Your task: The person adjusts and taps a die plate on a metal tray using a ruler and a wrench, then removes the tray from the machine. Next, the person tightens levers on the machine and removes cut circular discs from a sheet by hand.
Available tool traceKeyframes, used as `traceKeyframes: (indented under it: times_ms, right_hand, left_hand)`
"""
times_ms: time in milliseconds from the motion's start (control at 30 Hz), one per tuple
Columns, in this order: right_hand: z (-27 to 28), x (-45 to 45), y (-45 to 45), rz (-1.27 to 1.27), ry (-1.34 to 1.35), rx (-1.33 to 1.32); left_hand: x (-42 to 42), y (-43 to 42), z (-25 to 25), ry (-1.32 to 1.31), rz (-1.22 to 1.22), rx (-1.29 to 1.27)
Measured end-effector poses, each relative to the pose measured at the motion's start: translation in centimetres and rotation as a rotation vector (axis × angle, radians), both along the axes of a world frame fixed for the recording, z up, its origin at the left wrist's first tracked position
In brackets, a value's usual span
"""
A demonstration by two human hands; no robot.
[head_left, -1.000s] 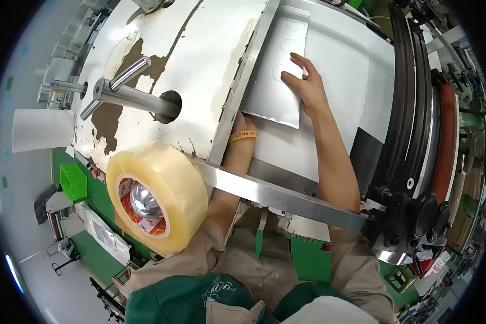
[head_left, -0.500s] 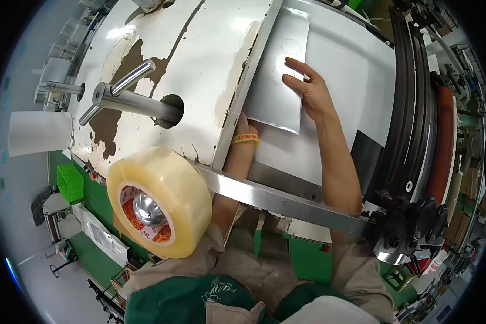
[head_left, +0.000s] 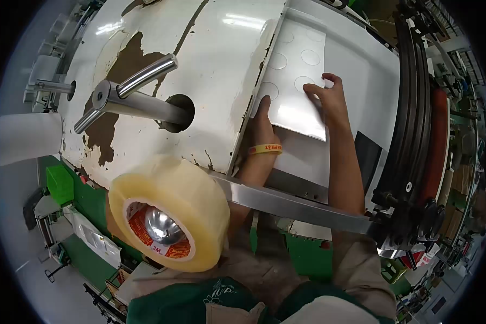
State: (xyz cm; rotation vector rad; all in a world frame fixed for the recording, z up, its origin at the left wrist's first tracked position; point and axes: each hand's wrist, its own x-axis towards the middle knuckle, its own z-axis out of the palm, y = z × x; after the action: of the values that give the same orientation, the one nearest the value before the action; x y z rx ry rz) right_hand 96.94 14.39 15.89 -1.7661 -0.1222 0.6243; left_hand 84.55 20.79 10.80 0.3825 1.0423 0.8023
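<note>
A shiny silver-white sheet [head_left: 289, 110] with several circle outlines lies at a slant over a white surface. My left hand [head_left: 262, 121], with a yellow printed wristband [head_left: 264, 148], is at the sheet's lower left edge. Its thumb rests on top and the other fingers are hidden, seemingly beneath the sheet. At the right edge is my right hand [head_left: 333, 101], thumb tip over the sheet near a circle. Its index finger is bent and apart from the thumb, with a gap showing between them.
Left of the sheet, a worn white panel [head_left: 210, 70] carries a metal T-handle [head_left: 137, 100]. A large roll of clear tape [head_left: 170, 210] hangs in front. A metal bar [head_left: 291, 200] crosses before my forearms. Dark rails [head_left: 407, 108] and a red roller [head_left: 438, 140] stand at right.
The sheet has shifted right, and a second column of circles now shows. My left hand has come out from below the panel's edge; my right hand has moved back to the sheet's right edge.
</note>
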Motion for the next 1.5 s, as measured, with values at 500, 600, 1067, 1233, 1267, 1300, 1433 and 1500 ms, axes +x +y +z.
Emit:
traceKeyframes:
  times_ms: [500, 600, 1067, 1233, 1267, 1300, 1433, 1500]
  right_hand:
    - [-0.9, 0.2, -0.7, 0.081, 0.12, 0.13]
    - [-0.9, 0.3, -0.9, 0.097, 0.161, 0.136]
    - [3.1, -1.7, 2.2, 0.689, -0.352, -0.23]
    - [3.6, -1.7, 3.9, 0.764, -0.404, -0.389]
    - [3.2, -1.6, 4.1, 0.78, -0.432, -0.368]
    - [2.9, -1.4, 4.2, 0.795, -0.461, -0.346]
    - [2.9, -0.5, 4.7, 0.853, -0.388, -0.318]
    - [3.4, -0.4, 4.7, 0.866, -0.325, -0.274]
  left_hand:
    - [0.0, 0.7, -0.8, 0.014, -0.01, -0.059]
    - [0.5, 0.5, -2.1, 0.075, 0.038, -0.009]
    - [-1.6, -0.4, 0.0, -0.146, -0.029, 0.105]
    - [-2.3, -0.2, 0.6, -0.196, -0.099, 0.041]
    - [-2.3, -0.3, 0.3, -0.184, -0.113, 0.045]
    - [-2.5, -0.4, 0.1, -0.173, -0.126, 0.05]
    - [-3.1, -0.8, 1.4, -0.184, -0.215, 0.128]
    - [-3.3, -0.6, 1.3, -0.267, -0.256, 0.217]
